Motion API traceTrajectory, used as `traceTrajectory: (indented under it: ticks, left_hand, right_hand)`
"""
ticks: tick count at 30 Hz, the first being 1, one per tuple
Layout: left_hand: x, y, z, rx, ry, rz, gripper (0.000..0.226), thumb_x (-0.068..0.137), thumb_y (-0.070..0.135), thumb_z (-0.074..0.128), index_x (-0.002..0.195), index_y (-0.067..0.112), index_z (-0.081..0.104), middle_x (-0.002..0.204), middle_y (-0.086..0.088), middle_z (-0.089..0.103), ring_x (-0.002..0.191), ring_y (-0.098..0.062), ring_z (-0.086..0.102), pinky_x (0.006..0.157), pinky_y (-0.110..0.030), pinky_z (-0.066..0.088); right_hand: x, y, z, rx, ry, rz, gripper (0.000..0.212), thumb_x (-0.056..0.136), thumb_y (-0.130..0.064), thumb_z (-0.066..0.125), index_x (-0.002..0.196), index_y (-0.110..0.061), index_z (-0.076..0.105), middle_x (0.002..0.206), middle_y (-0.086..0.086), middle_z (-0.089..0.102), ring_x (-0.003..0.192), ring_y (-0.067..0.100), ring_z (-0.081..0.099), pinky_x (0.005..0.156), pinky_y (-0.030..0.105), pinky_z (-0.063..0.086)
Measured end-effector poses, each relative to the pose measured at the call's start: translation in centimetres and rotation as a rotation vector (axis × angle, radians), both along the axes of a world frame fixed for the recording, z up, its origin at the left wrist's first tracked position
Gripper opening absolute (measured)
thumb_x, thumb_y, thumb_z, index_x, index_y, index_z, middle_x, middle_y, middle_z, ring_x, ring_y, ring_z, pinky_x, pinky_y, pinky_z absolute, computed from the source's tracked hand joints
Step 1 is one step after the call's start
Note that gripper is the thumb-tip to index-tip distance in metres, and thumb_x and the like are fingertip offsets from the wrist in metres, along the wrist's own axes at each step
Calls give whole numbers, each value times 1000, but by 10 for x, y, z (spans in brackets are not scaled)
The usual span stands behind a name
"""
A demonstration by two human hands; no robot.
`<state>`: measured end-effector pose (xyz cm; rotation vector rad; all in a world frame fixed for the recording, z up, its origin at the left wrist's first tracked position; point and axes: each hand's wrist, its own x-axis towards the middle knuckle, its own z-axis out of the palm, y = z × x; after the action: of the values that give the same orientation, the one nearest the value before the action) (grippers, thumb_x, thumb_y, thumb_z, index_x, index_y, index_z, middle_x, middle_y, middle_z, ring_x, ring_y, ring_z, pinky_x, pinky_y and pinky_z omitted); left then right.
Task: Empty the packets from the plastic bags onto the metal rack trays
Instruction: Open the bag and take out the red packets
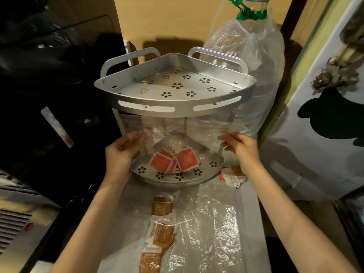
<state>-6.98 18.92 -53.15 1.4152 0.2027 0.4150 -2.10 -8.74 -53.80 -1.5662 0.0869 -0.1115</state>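
A two-tier metal corner rack stands on the counter; its upper tray point(175, 99) holds nothing. Several red packets point(173, 161) lie in a heap on the lower tray point(204, 171). I hold a clear plastic bag point(183, 127) stretched upside down over that heap, between the two trays. My left hand point(123, 149) pinches the bag's left corner and my right hand point(239, 147) pinches its right corner. The bag's mouth hangs down toward the packets.
Brown packets in a clear bag point(159, 229) lie on the counter in front of the rack, beside a flat empty plastic sheet point(212, 223). A few white-orange packets point(233, 176) sit right of the rack. A large clear bag point(254, 62) hangs behind. Dark stove surface at left.
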Motion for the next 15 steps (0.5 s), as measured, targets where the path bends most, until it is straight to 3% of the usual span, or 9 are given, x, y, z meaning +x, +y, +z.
traceTrajectory:
  ticks: [6,10,13,15]
  left_hand:
    - [-3,0,-15,152,69,-38,38,75,0,67,111,9,60,79,18,71,79,7,64,67,-7,48]
    - [0,-1,-32,290,176,-21,42,76,6,70,116,4,58,102,4,60,93,-8,57,72,-7,46]
    - [8,1,-38,384,231,-13,31,79,7,68,108,-1,62,99,-9,62,83,-6,59,63,-3,44]
    - [13,2,-41,398,242,-21,27,80,1,65,105,-8,64,92,-14,63,63,10,59,58,-1,42]
  right_hand:
    - [-4,0,-3,-28,63,35,15,84,-13,63,89,-26,66,91,-5,69,58,4,63,56,19,51]
    - [-4,-1,-9,55,195,97,32,83,-1,62,110,-15,56,96,0,65,63,14,65,66,34,55]
    - [-2,3,-17,27,280,122,37,83,3,61,116,-10,54,92,3,65,54,11,66,52,27,54]
    - [1,9,-20,29,384,128,33,84,4,58,115,-7,54,84,7,64,47,8,65,43,21,51]
